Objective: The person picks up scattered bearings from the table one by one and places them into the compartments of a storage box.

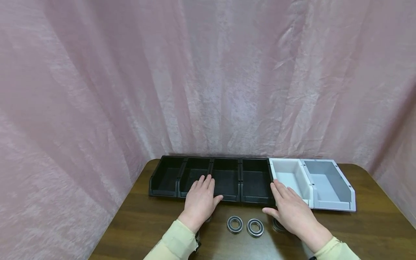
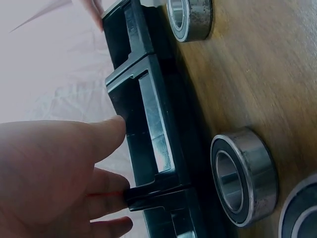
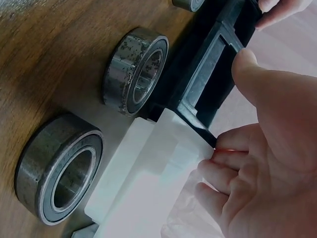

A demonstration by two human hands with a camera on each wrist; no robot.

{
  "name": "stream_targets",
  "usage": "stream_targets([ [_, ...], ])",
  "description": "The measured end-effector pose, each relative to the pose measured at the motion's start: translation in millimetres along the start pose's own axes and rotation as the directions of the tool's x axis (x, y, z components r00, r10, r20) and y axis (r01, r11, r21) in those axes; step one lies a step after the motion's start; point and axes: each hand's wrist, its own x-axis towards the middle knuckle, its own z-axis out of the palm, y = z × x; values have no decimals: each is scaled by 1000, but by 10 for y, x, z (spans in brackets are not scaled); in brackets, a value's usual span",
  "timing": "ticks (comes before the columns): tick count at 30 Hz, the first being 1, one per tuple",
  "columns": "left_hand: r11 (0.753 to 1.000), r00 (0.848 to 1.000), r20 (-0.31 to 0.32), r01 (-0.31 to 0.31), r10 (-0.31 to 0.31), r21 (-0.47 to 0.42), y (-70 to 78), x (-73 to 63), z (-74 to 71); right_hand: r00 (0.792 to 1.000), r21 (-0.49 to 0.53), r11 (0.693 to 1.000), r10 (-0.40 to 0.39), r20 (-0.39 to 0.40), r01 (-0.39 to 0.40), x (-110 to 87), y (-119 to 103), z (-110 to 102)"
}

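Observation:
My left hand (image 1: 200,198) reaches over the front of the black bins (image 1: 227,198), fingers straight and thumb spread. In the left wrist view its fingertips lie at the divider between two bins; contact is unclear. My right hand (image 1: 289,209) extends over the white bin (image 1: 307,180) where it meets the last black bin, fingers fairly straight. Neither hand holds anything. On the table between them lie two metal ball bearings, a left one (image 1: 229,224) and a right one (image 1: 249,228). Another bearing (image 1: 277,227) is partly hidden beneath my right hand. Bearings (image 3: 119,74) stand close in the right wrist view.
A grey bin (image 1: 352,196) ends the row on the right. The bins stand along the back of a brown wooden table (image 1: 130,224). A pink curtain (image 1: 227,90) hangs behind it. Some bearing edges show by my left hand and wrist.

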Motion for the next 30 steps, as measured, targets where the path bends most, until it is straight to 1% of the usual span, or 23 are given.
stream_targets([
  [8,1000,1000,-3,10,-10,-20,-50,-32,-15,1000,-8,1000,-14,1,14,20,-45,21],
  [16,1000,1000,-16,15,-16,-25,-75,4,-36,1000,5,1000,-15,-5,15,56,-84,40],
  [22,998,1000,-9,10,-10,-55,20,41,-63,1000,-1,1000,-15,3,15,63,-87,43],
  [28,995,998,-21,-65,64,-72,177,108,-83,1000,0,1000,-8,-1,8,75,-98,55],
  [30,995,997,-24,-76,75,-70,209,123,-87,1000,0,1000,-5,0,5,76,-102,56],
])
